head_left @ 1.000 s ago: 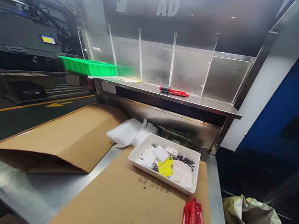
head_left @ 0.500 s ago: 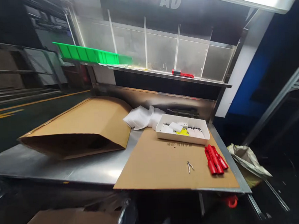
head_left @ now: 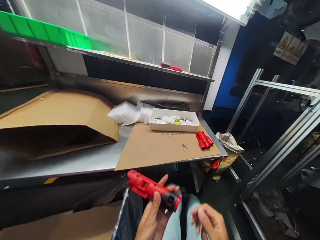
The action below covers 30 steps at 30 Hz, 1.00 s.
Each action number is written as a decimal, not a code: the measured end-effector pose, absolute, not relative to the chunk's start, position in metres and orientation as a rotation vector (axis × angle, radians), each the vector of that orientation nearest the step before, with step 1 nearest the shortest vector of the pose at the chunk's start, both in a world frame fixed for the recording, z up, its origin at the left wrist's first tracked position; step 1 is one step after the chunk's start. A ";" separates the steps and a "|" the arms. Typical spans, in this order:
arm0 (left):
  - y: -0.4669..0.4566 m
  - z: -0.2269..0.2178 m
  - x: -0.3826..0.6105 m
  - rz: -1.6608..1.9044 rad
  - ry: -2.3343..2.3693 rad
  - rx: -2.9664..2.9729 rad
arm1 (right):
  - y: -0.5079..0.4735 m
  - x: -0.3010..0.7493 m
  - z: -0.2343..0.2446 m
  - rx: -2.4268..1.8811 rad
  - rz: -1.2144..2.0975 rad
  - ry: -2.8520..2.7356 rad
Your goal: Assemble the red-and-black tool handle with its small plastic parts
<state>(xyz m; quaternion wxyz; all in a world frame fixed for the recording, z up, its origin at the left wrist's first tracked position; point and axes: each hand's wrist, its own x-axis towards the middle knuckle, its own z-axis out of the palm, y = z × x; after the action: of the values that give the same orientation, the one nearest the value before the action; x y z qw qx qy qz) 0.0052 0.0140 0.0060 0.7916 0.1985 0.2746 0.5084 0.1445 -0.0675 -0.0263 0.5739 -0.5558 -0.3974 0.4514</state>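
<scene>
Two hands [head_left: 154,223]; one white tray [head_left: 173,124], two cardboard sheets [head_left: 150,148], one green bin [head_left: 39,31]

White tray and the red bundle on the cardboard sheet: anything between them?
Nothing. In the head view, only bare cardboard sheet with small printed text separates the white tray from the red bundle.

Left hand [head_left: 151,219] clasped, right hand [head_left: 211,225] loose.
</scene>
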 end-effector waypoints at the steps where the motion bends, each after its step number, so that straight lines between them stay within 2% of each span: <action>1: 0.020 0.007 0.009 1.064 0.569 0.383 | -0.063 0.145 -0.023 -1.318 0.917 -0.911; 3: 0.027 0.005 0.017 1.036 0.547 0.351 | -0.051 0.142 -0.017 -1.347 0.689 -0.899; 5: 0.030 0.002 0.025 1.051 0.550 0.380 | -0.038 0.137 -0.013 -1.363 0.646 -0.923; 16: 0.036 -0.016 0.038 1.068 0.672 0.534 | 0.005 0.135 -0.006 -1.107 1.041 -0.693; 30: 0.046 -0.036 0.062 1.111 0.874 0.711 | 0.023 0.159 -0.030 -1.012 1.196 -0.642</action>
<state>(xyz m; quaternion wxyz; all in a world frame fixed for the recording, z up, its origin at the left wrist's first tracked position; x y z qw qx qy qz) 0.0620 0.0458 -0.0355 0.7032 0.3194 0.3927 0.4992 0.1592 0.0230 -0.0297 0.6626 -0.4475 -0.2841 0.5291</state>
